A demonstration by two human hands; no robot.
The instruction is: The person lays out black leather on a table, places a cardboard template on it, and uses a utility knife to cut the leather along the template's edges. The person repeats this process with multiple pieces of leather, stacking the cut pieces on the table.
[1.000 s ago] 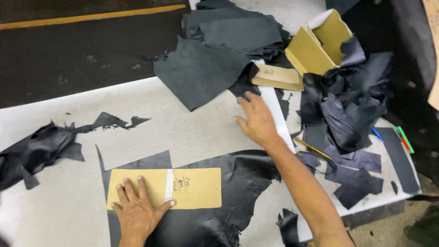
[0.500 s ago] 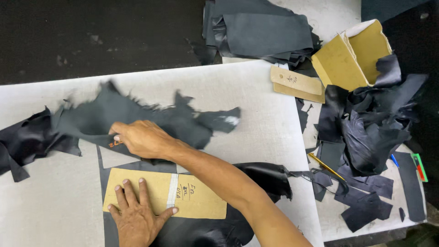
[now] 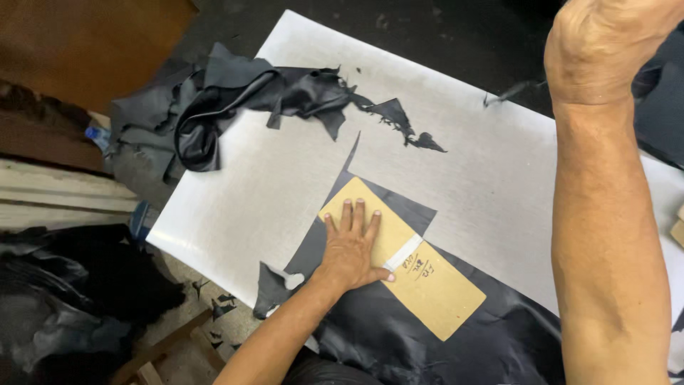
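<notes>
On table (image 3: 499, 164) | left hand (image 3: 350, 249) spread flat on cardboard template (image 3: 420, 274) | right hand (image 3: 605, 43) raised, grip unclear

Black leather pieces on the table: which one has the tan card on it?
The black sheet under the left hand, nearest the camera; the crumpled scraps at the far edge carry nothing.

a heap of dark leather offcuts (image 3: 235, 100) lies at the far left corner of the pale cutting board (image 3: 470, 164), with small black scraps (image 3: 410, 128) trailing off it. past the edge, a blue bottle cap (image 3: 96, 135) (partly hidden), wooden planks (image 3: 57, 199) and more black scraps (image 3: 71, 299) on the floor.
</notes>
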